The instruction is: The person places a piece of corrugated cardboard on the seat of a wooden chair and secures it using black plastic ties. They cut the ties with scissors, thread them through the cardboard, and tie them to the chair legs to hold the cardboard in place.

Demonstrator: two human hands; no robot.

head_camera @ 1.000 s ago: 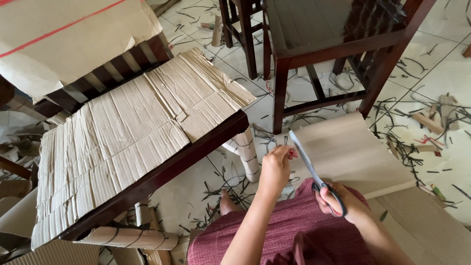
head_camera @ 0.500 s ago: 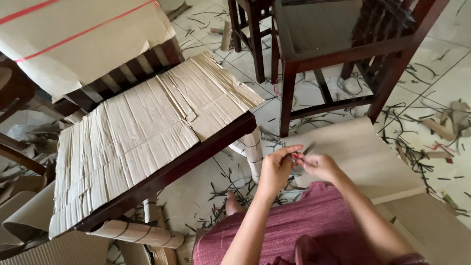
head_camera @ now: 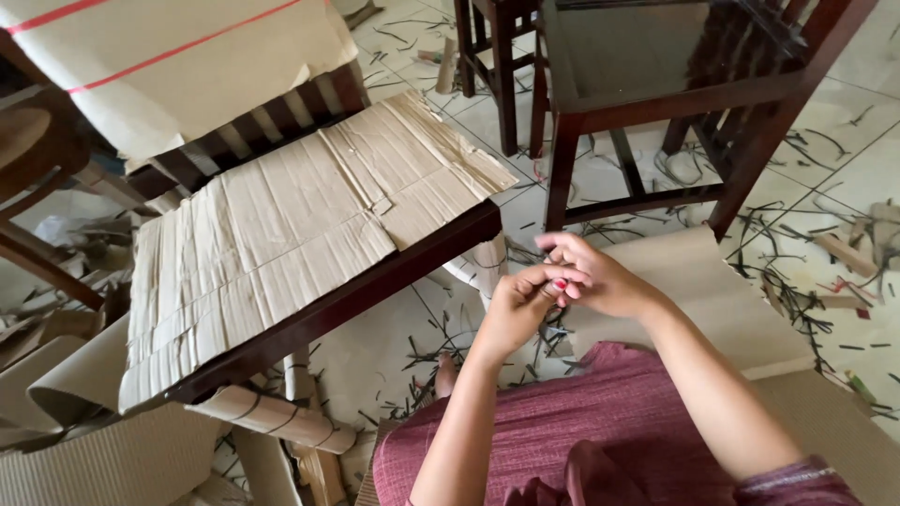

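Two hands meet at frame centre: my left hand (head_camera: pixel 514 314) and right hand (head_camera: pixel 595 279) pinch a small red bit (head_camera: pixel 560 284) between fingertips. Cardboard (head_camera: pixel 281 225) covers the chair (head_camera: pixel 375 286), centre-left; red-striped paper (head_camera: pixel 178 66) upper left.

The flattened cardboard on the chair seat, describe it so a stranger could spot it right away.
Left of the person's joined hands stands a dark wooden chair. Across its seat lies the flattened cardboard, creased and ribbed, unlike the smooth red-striped paper wrapping the chair's back.

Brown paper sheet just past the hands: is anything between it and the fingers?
Nothing visible. The left hand and right hand meet fingertip to fingertip directly over the near edge of the brown paper sheet; only open air shows between them.
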